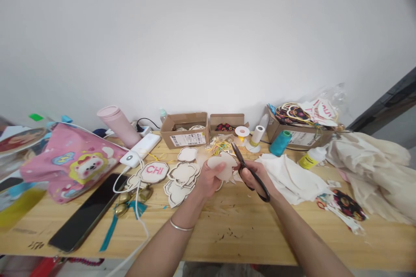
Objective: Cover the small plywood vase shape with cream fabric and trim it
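Note:
My left hand (208, 178) is closed on a cream cloud-shaped fabric-covered piece (222, 164), held up over the wooden table (227, 229). My right hand (255, 174) grips black scissors (248, 169), fingers through the handles, blades pointing up and left at the piece's right edge. A thin silver bangle (181, 227) circles my left wrist. Just left of my left hand lies a pile of wooden cloud cut-outs (182, 178), one lettered "CHI" in pink (155, 170).
A black phone (89, 212), white power bank (141, 149) with cable and pink bag (73, 160) lie left. Cardboard boxes (186, 132), thread spools (280, 143) and a pink tumbler (118, 125) line the wall. White cloth (292, 175) and cream fabric (370, 169) fill the right.

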`<action>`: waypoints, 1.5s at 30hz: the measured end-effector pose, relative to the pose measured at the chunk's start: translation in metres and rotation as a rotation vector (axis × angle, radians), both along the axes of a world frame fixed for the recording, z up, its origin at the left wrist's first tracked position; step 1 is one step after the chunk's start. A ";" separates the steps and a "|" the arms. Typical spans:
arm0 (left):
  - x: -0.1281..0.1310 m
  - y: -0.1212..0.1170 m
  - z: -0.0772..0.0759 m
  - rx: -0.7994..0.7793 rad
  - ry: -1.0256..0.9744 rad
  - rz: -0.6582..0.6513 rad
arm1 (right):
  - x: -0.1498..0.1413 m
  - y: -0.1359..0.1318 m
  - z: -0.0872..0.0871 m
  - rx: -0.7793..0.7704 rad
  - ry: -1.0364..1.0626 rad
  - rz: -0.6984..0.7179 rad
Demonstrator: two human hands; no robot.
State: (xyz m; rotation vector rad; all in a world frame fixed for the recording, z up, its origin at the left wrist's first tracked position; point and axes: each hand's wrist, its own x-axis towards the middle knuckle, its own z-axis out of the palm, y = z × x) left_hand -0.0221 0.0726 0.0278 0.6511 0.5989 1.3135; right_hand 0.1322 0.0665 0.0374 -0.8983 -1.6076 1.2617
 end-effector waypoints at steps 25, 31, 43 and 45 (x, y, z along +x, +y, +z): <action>-0.002 0.000 0.000 -0.046 0.028 0.012 | 0.008 0.003 0.015 -0.026 -0.171 0.097; -0.002 0.000 0.001 -0.038 0.047 0.007 | 0.012 0.003 0.010 -0.033 -0.142 0.072; -0.002 -0.001 0.003 0.022 0.072 -0.081 | 0.009 0.003 0.026 -0.004 -0.085 0.225; -0.002 -0.001 0.002 0.026 0.073 -0.087 | 0.009 0.003 0.028 -0.014 -0.090 0.245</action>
